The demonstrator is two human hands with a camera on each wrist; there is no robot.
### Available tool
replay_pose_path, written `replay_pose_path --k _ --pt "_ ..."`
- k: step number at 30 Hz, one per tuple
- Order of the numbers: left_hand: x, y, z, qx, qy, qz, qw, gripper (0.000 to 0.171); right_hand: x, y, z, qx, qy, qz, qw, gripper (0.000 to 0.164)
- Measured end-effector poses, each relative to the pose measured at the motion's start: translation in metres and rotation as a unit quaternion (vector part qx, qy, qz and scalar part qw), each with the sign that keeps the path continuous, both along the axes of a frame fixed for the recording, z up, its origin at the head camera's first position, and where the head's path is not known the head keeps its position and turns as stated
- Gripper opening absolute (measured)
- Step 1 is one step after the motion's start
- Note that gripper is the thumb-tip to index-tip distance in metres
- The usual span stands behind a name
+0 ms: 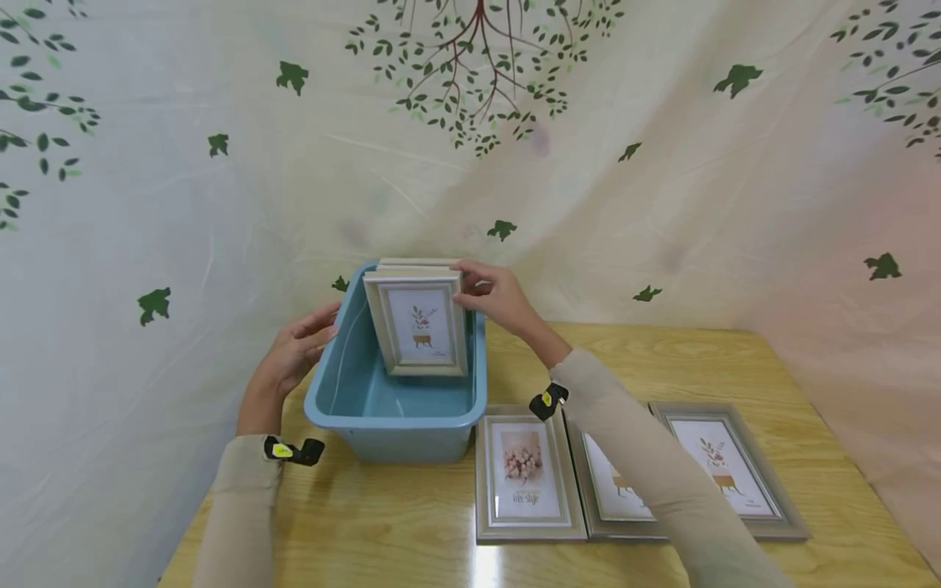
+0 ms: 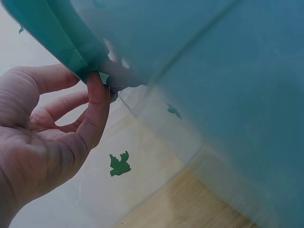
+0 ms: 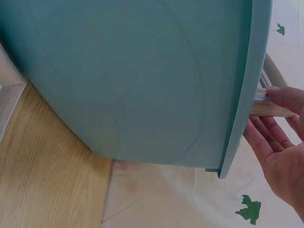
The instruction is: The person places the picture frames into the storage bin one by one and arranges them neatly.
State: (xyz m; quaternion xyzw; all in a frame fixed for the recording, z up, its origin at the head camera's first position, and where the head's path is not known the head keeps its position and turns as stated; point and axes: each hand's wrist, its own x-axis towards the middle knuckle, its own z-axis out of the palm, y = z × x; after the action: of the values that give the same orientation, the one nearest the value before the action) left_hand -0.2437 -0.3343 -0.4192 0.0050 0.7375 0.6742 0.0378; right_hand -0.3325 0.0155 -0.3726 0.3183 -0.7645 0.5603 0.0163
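A blue plastic basin stands on the table. Inside it, a cream picture frame with a potted-plant print leans back against at least one other frame. My right hand pinches the front frame at its upper right edge, thumb in front and fingers behind. In the right wrist view that frame's side edge shows between thumb and fingers, above the basin's rim. My left hand holds the basin's left rim; the left wrist view shows thumb and fingertips closed on the rim.
Right of the basin, three picture frames lie face up in a row: one with a flower print, one partly hidden under my right sleeve, and one with a plant print. A leaf-patterned cloth hangs behind the wooden table.
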Motion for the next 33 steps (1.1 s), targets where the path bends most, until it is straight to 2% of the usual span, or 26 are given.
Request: replay_pose_path --k 7,10,15,23,33 --pt "-0.002 -0.002 -0.004 0.010 0.007 -0.006 0.9999 0.064 0.006 0.001 0.006 -0.036 -0.033 0.011 0.999 0.046" --pt "-0.003 -0.003 -0.004 0.005 0.006 -0.007 0.9999 0.064 0.006 -0.001 0.007 -0.031 -0.041 0.017 0.999 0.045" --pt "-0.003 -0.003 -0.004 -0.007 -0.001 -0.003 1.0000 0.067 0.004 -0.007 0.000 -0.010 -0.051 0.019 0.998 0.044" --pt "-0.005 -0.003 -0.002 0.000 -0.006 -0.001 1.0000 0.066 0.005 -0.015 -0.004 0.022 -0.018 -0.004 1.000 0.043" --pt "-0.007 -0.003 -0.003 -0.002 0.000 -0.008 1.0000 0.065 0.003 -0.018 -0.002 0.044 -0.025 -0.037 0.998 0.044"
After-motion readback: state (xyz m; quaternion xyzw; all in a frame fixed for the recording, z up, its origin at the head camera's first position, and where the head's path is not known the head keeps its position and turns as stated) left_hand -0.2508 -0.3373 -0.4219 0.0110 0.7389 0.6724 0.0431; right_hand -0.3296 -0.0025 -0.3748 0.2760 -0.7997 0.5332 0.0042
